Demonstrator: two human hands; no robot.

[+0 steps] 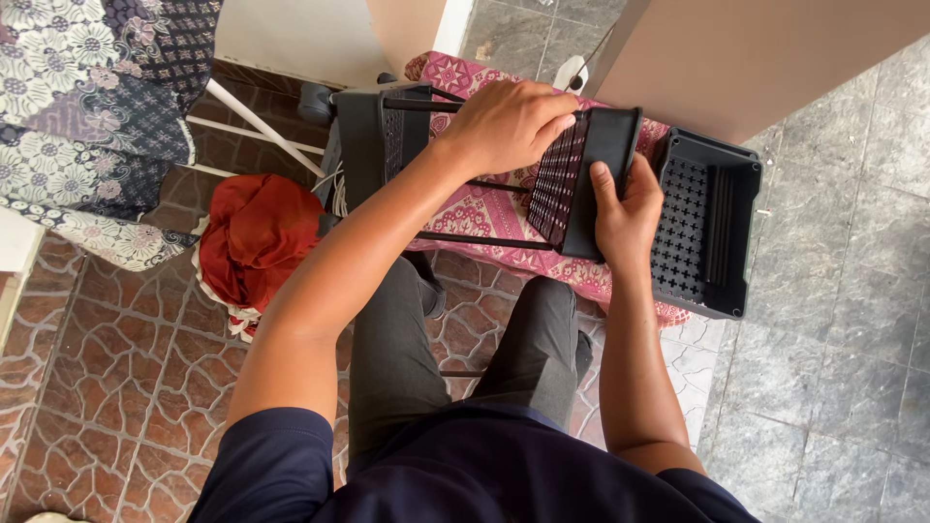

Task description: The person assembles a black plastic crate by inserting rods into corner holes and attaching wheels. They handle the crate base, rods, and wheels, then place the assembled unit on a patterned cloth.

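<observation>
A dark grey plastic shelf tray (581, 179) with a perforated bottom stands on edge, joined by thin black rods (484, 239) to another dark tray (373, 145) at the left. My left hand (509, 126) grips the upright tray's top rim from above. My right hand (625, 208) holds its outer side, thumb pointing up along the wall. A third perforated tray (707, 228) lies flat just right of my right hand, with loose black rods resting in it.
A pink patterned cloth (484, 208) lies under the trays on the floor. A red cloth bundle (257, 237) sits at the left on brown tiles. A floral fabric (87, 116) fills the upper left. A beige board (756, 58) leans at the upper right over grey tiles.
</observation>
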